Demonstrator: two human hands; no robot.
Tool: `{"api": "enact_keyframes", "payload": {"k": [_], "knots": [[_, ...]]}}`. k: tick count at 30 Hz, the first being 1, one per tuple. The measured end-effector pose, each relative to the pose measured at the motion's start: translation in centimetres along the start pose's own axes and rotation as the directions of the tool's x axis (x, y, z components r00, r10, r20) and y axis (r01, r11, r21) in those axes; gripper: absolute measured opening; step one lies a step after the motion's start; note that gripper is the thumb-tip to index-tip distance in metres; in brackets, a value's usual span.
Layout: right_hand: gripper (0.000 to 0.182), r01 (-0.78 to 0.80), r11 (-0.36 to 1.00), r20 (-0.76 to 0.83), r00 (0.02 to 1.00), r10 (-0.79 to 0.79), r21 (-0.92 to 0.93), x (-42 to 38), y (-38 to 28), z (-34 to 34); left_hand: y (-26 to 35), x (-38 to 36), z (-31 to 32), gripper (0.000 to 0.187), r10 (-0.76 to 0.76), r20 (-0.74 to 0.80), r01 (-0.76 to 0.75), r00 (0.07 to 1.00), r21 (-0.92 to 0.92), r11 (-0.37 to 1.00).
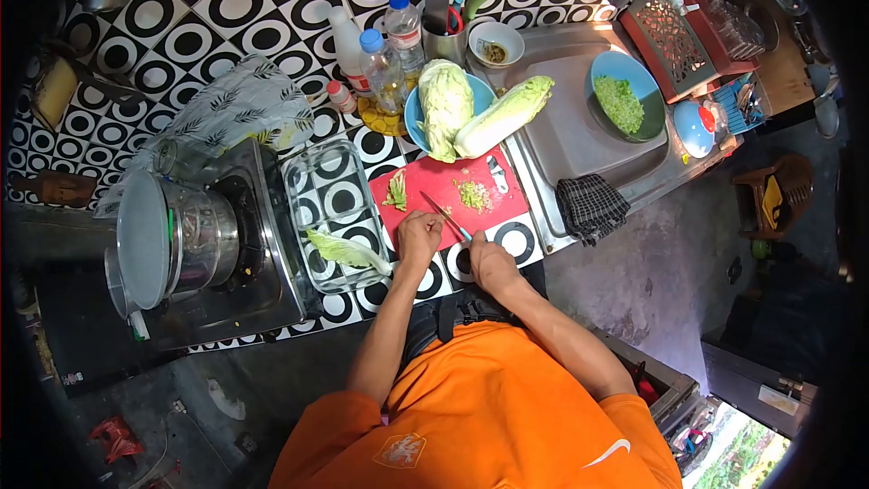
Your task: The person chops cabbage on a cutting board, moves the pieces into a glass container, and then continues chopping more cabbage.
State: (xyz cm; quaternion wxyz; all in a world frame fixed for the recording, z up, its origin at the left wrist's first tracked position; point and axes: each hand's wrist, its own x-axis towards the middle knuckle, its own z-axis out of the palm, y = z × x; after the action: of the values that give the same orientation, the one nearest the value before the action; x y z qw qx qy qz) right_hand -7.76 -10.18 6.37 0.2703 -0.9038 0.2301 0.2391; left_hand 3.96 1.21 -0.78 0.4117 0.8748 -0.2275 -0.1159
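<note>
My right hand [491, 264] grips a knife [445, 215] by its light-blue handle, the blade slanting across the red cutting board [407, 176]. Curled fingers of my left hand [421, 235] rest at the board's near left, beside the blade; whatever they may hold is hidden. Chopped greens [473, 196] lie right of the blade, and a larger piece of leaf [396, 190] lies to its left. At the board's far right is a peeler [497, 175]. Left of the board, one cabbage leaf [348, 252] lies in a rectangular glass dish [293, 183].
Behind the board, a blue bowl [414, 118] carries two cabbages [446, 109]. A second bowl [625, 68] with shredded greens stands in the sink [579, 163]. A checked cloth [591, 208] hangs over the counter edge. Pots [204, 231] occupy the stove at left. Bottles [380, 72] stand behind.
</note>
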Motion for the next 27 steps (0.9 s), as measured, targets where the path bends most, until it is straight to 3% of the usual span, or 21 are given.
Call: {"api": "enact_keyframes", "payload": {"k": [16, 22, 27], "knots": [[0.019, -0.017, 1.000, -0.018, 1.000, 0.017, 0.011, 2.3, -0.6, 1.2, 0.5, 0.1, -0.3, 0.010, -0.028, 0.070, 0.026, 0.997, 0.029, 0.999], [0.020, 0.009, 1.000, 0.006, 1.000, -0.009, -0.008, 0.9, -1.2, -0.7, -0.3, 0.2, 0.3, 0.007, -0.008, -0.031, 0.010, 0.999, 0.046, 0.999], [0.022, 0.005, 1.000, 0.002, 1.000, -0.005, 0.010, -0.3, -0.5, -0.6, 0.3, 0.3, -0.2, 0.009, 0.009, -0.006, -0.008, 1.000, 0.061, 0.998]]}}
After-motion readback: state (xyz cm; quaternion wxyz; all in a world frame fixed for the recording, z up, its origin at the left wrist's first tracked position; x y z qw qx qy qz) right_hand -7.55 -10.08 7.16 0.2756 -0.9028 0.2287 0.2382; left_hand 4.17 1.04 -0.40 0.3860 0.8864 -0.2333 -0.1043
